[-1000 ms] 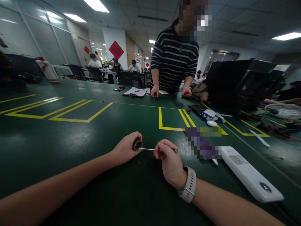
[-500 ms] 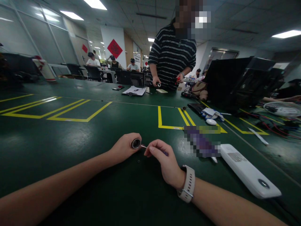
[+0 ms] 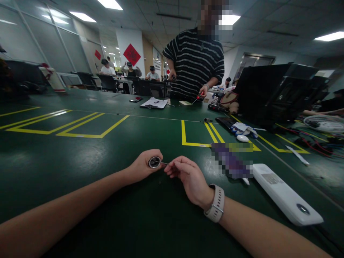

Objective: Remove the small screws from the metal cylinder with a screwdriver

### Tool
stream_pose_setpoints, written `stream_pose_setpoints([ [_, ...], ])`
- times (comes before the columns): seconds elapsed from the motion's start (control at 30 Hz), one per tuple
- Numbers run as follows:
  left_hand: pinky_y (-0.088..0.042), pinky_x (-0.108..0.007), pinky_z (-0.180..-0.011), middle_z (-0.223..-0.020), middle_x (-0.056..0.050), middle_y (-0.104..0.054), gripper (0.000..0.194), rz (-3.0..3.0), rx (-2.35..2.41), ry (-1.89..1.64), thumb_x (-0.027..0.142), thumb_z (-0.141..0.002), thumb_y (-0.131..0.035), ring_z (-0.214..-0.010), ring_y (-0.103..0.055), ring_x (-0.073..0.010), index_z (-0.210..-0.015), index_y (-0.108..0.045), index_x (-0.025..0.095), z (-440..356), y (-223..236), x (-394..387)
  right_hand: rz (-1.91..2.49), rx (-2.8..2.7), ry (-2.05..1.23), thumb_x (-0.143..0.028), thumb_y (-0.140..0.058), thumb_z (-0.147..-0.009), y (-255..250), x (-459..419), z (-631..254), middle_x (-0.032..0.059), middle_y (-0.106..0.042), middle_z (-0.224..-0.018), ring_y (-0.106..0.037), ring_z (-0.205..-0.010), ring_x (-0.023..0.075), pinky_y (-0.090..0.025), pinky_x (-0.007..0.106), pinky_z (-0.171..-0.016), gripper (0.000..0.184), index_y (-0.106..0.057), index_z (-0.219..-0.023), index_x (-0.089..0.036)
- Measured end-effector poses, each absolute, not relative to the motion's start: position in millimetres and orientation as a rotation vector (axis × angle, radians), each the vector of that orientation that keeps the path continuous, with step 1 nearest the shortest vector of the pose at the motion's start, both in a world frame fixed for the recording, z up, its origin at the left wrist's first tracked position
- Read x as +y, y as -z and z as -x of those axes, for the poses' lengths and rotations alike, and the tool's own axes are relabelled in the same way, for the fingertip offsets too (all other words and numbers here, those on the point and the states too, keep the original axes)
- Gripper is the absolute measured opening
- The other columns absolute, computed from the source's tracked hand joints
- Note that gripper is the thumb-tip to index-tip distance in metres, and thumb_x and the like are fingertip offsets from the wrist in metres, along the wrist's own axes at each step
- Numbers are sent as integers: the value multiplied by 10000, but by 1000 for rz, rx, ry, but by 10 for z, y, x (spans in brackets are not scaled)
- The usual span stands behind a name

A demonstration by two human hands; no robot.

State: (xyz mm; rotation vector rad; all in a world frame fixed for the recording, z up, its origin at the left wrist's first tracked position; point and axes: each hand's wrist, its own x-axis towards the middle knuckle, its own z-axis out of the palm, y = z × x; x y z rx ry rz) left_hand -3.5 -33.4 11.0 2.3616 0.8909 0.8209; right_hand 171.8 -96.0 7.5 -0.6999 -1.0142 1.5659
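Observation:
My left hand (image 3: 146,165) is closed around a short metal tube (image 3: 154,162), its round silver-rimmed open end facing me. Most of the tube is hidden by the fingers. From the right, my right hand (image 3: 188,177) pinches a slim screwdriver (image 3: 163,163) whose thin metal shaft reaches into the tube's mouth. The handle is covered by the fingers and palm. Below the two hands, a tiny dark ring-like part (image 3: 159,182) lies on the green table (image 3: 107,222).
Across the table stands a person in a striped shirt (image 3: 196,64), holding a red-handled screwdriver (image 3: 199,96). A white power strip (image 3: 285,193) lies to my right, near gloves (image 3: 243,129) and a blurred purple packet (image 3: 231,161). A clipboard (image 3: 154,103) and black computer case (image 3: 271,89) are farther back.
The screwdriver shaft has gone from beside the tube into its opening, and the tube's mouth has turned more toward me. My right fingers have shifted. The other person's hands have moved apart.

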Motion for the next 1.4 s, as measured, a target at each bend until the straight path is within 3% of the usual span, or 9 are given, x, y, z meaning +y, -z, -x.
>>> stream_pose_setpoints([
  [0.3, -346, -242, -564, -643, 31, -463, 143, -2460, 1004, -857, 212, -740, -548, -610, -441, -117, -638, -456, 170, 23, -79, -318, 773, -1064, -1407, -209, -533, -765, -35, -994, -1693, 27, -650, -707, -553, -678, 153, -394, 298, -660, 120, -631, -704, -174],
  [0.67, -340, -232, -547, -634, 42, -444, 171, -2432, 952, -846, 230, -748, -556, -593, -426, -107, -634, -442, 174, 28, -80, -318, 744, -1066, -1506, -188, -504, -774, -19, -962, -1724, 42, -661, -734, -551, -677, 146, -383, 290, -650, 139, -628, -717, -160],
  [1.4, -349, -256, -581, -655, 30, -471, 149, -2523, 1087, -694, 229, -757, -546, -630, -457, -135, -647, -462, 175, 23, -93, -316, 802, -926, -1419, -179, -509, -694, -29, -964, -1709, 4, -590, -533, -502, -520, 122, -354, 253, -529, 128, -590, -596, -163],
])
